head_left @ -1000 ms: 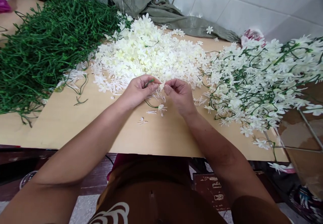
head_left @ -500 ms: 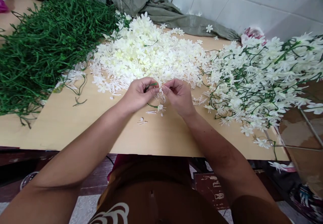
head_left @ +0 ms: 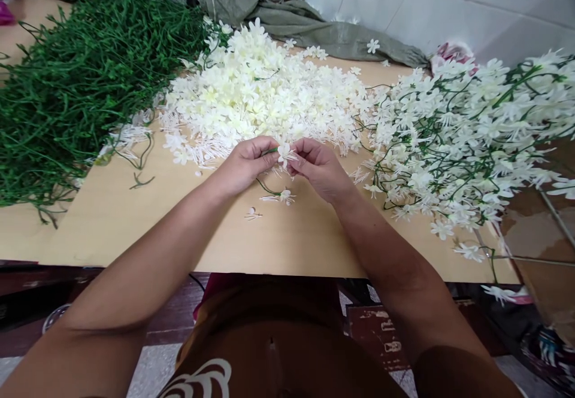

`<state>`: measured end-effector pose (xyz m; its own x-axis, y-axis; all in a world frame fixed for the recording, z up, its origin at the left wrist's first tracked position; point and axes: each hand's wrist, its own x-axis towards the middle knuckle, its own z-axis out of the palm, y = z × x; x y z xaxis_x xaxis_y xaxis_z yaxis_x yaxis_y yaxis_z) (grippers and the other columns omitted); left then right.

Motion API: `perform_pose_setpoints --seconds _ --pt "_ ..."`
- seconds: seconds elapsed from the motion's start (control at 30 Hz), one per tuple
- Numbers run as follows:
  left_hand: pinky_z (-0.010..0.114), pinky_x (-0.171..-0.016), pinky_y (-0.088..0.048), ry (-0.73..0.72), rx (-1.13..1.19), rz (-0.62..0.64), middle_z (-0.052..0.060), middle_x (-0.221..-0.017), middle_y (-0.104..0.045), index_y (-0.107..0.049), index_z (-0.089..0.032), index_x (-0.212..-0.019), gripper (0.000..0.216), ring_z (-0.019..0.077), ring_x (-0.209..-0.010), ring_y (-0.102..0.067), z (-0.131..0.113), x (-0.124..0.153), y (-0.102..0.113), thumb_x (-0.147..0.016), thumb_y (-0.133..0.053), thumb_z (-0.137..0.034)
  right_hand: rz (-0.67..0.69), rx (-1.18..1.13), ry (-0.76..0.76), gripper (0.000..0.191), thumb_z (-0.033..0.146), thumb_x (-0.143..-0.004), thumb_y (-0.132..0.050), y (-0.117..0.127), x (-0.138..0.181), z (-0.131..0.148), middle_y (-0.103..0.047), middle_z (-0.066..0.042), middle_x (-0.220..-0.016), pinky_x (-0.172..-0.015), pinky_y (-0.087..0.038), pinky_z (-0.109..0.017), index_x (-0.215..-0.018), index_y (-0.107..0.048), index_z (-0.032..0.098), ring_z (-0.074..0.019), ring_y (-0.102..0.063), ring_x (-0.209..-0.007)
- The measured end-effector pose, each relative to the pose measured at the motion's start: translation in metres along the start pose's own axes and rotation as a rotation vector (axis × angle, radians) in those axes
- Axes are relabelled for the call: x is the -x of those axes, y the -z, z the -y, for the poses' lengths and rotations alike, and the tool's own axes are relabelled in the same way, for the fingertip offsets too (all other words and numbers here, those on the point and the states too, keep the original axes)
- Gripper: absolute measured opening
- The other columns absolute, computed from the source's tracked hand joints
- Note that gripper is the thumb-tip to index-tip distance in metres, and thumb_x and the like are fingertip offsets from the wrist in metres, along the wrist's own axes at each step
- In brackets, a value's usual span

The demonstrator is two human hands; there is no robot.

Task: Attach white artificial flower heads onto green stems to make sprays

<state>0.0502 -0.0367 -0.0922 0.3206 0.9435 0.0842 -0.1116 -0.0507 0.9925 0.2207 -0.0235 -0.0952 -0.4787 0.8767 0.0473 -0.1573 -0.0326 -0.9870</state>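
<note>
My left hand [head_left: 251, 160] is closed in a pinch on a green artificial flower stem, part of which shows between thumb and forefinger. At the stem's tip faces a white artificial flower [head_left: 285, 154], its petals spread. My right hand [head_left: 320, 167] pinches at the right side of that flower; its fingertips are partly behind the petals. Below my left hand a green stem branch [head_left: 266, 188] curves down to a second small white flower [head_left: 286, 196] near the tabletop. Whether this branch belongs to the held stem is hidden by my fingers.
Green stems [head_left: 99, 81] are heaped at the left, loose white petals [head_left: 269, 87] in the middle. Assembled white flowers [head_left: 453, 140] pile up at the right. Small white bits [head_left: 253, 213] lie on the table [head_left: 278, 248]. Grey cloth [head_left: 332, 36] runs along the tiled wall.
The white flower between my hands now faces up with its petals spread. My right fingers have shifted slightly right and down. The lower branch has swung a little left.
</note>
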Motion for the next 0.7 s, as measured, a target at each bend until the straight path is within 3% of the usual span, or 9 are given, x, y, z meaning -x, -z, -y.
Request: perform_pose_setpoints --seconds 0.23,0.33,0.4,0.5,0.6,0.7 --pt "0.021 -0.043 -0.016 0.077 0.195 0.008 -0.007 -0.05 -0.046 -0.058 -0.016 -0.07 0.033 0.0029 -0.041 -0.029 -0.011 0.003 -0.009 -0.06 -0.081 -0.039 0.136 -0.091 0.047 0.042 0.053 -0.071 -0.077 0.0 0.005 0.007 -0.052 0.005 -0.063 -0.057 -0.041 -0.022 -0.074 -0.053 0.019 -0.0059 -0.047 -0.058" --pt "0.022 -0.042 -0.013 0.109 0.215 -0.025 -0.008 -0.05 -0.042 -0.056 -0.017 -0.071 0.033 0.0021 -0.04 -0.023 -0.013 0.004 -0.011 -0.059 -0.079 -0.036 0.116 -0.014 0.075 0.043 0.058 -0.073 -0.072 0.0 0.007 0.011 -0.05 0.004 -0.064 -0.057 -0.041 -0.024 -0.075 -0.051 0.02 -0.007 -0.046 -0.058" --pt "0.022 -0.043 -0.013 0.126 0.179 -0.08 -0.008 -0.05 -0.04 -0.053 -0.017 -0.071 0.03 0.0024 -0.041 -0.022 -0.013 0.005 -0.01 -0.061 -0.076 -0.034 -0.013 0.137 0.153 0.042 0.059 -0.078 -0.067 -0.001 0.009 0.015 -0.05 0.004 -0.067 -0.058 -0.041 -0.025 -0.077 -0.05 0.021 -0.0075 -0.045 -0.06" --pt "0.022 -0.045 -0.017 0.131 0.054 -0.138 -0.007 -0.052 -0.038 -0.05 -0.018 -0.069 0.022 0.0041 -0.044 -0.024 -0.011 0.005 -0.009 -0.069 -0.068 -0.03 -0.247 0.499 0.387 0.04 0.057 -0.079 -0.067 -0.005 0.012 0.016 -0.048 0.003 -0.073 -0.062 -0.041 -0.027 -0.078 -0.047 0.022 -0.0094 -0.043 -0.065" --pt "0.022 -0.047 -0.021 0.098 -0.079 -0.123 -0.006 -0.054 -0.038 -0.049 -0.018 -0.065 0.017 0.0055 -0.048 -0.028 -0.009 0.005 -0.01 -0.074 -0.062 -0.026 -0.276 0.87 0.619 0.036 0.05 -0.082 -0.065 -0.008 0.011 0.01 -0.047 0.001 -0.074 -0.069 -0.041 -0.032 -0.075 -0.044 0.022 -0.0134 -0.044 -0.072" --pt "0.022 -0.048 -0.022 0.07 -0.116 -0.1 -0.006 -0.054 -0.037 -0.049 -0.017 -0.064 0.017 0.0057 -0.049 -0.029 -0.008 0.004 -0.011 -0.074 -0.061 -0.024 -0.25 1.052 0.69 0.023 0.033 -0.093 -0.052 -0.008 0.009 0.003 -0.048 -0.001 -0.075 -0.073 -0.04 -0.035 -0.074 -0.043 0.022 -0.0158 -0.045 -0.076"
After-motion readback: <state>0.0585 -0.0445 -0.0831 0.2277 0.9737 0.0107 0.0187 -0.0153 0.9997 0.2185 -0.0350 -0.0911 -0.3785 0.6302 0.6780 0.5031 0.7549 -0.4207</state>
